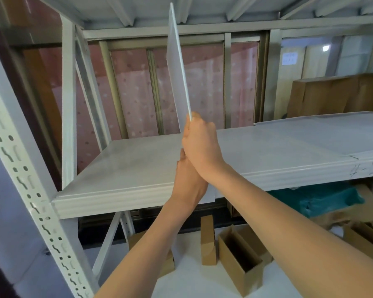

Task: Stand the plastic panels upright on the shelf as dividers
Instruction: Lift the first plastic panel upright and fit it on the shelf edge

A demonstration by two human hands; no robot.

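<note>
Panel: plastic panel [177, 72], a thin, flat, milky-translucent sheet with straight edges, seen nearly edge-on at centre frame. It stands tall, its top leaning toward the upper left.
Right hand: my right hand [200, 143] is curled tight round the panel's near edge, fingers wrapped on it.
Left hand: my left hand [187, 181] grips the same edge directly below, touching my right wrist and partly hidden by it.
Panel's foot: a white lower corner shows in front of the shelf's front lip. Whether the bottom edge rests on the board I cannot tell.
Shelf: shelf [138, 160], smooth pale-grey metal with a ribbed front lip, spanning mid frame.
Flat sheet: a pale flat sheet [310, 134] lies on the board at the right.
Frame: white perforated upright post [19, 168] at the left.
Room: window [134, 89] with pink dotted film behind; brown cartons [336, 93] at upper right; open cardboard boxes [239, 261] at the bottom of the frame.
</note>
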